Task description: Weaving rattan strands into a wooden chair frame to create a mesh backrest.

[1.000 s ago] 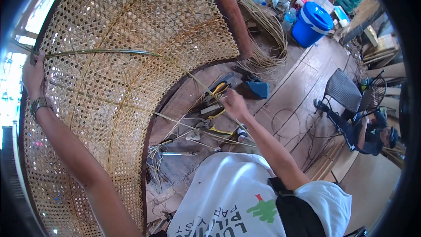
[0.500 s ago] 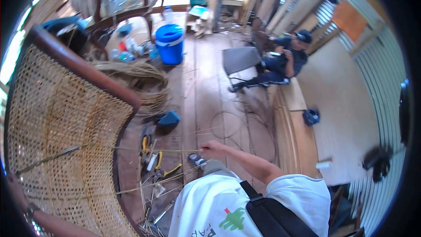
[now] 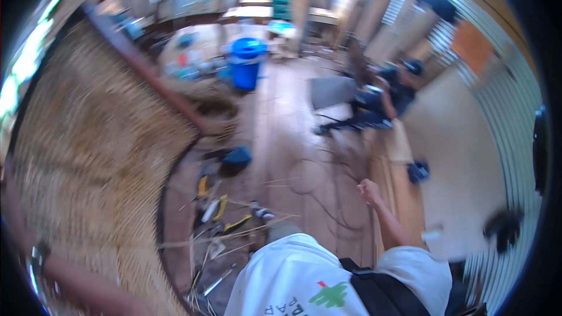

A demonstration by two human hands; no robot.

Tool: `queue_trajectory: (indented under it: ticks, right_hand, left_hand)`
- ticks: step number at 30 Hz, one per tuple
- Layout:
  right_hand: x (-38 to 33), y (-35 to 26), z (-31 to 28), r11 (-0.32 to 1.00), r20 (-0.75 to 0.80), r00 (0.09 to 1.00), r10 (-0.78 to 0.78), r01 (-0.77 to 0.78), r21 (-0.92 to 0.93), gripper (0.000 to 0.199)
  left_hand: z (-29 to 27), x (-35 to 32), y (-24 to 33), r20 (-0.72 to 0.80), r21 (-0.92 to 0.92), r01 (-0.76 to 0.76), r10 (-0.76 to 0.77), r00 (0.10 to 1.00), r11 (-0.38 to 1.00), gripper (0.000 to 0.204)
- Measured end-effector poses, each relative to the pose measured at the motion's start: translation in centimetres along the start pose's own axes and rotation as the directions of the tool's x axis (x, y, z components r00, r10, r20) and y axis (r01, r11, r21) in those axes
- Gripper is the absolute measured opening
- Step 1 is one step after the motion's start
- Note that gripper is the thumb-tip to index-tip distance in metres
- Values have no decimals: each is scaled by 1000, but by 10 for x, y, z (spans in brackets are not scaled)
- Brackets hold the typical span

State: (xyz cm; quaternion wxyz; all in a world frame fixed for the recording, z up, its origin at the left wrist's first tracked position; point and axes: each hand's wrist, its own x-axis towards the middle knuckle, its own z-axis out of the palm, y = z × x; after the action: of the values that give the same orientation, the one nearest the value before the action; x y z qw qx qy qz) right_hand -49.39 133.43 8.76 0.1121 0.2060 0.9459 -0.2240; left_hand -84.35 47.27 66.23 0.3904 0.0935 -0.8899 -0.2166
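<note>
A large curved cane-webbing panel in a brown wooden frame fills the left side, its weave smeared by motion. My right hand is raised out to the right above the floorboards, fingers closed on the cane strand it was gripping; the strand is too blurred to follow to the hand. Along the panel's left edge, my left hand is dark and blurred, so its fingers cannot be read. A watch sits on that wrist. Between panel and legs lie yellow-handled pliers, a white-handled tool and loose cane strips.
A blue bucket and a coil of cane stand beyond the panel, with a dark blue block-like object nearer. A seated person is beside a grey chair. Pale boards line the right side.
My right hand has swung right and slightly up, away from the panel, with its fingers still closed. The view has shifted, and the left arm stays at the panel's left side.
</note>
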Motion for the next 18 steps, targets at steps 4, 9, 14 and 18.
queue_trajectory:
  ticks: [4, 9, 14, 18]
  right_hand:
    - [152, -246, -40, 797, -113, 864, -491, 498, 341, 33]
    - [197, -602, -99, 262, -339, 672, -659, 627, 734, 36]
    - [117, -825, -162, -272, -408, 215, -888, 469, 840, 60]
    - [93, -866, -190, -436, -428, -85, -900, 202, 877, 54]
  left_hand:
    - [-45, 62, 33, 1, -126, -175, 177, 984, 976, 50]
    - [-52, 40, 143, -20, 119, -316, 320, 947, 941, 35]
    - [-66, 19, 192, -64, 108, -222, 230, 971, 969, 35]
    - [-53, 4, 214, -84, 24, -166, 168, 982, 986, 36]
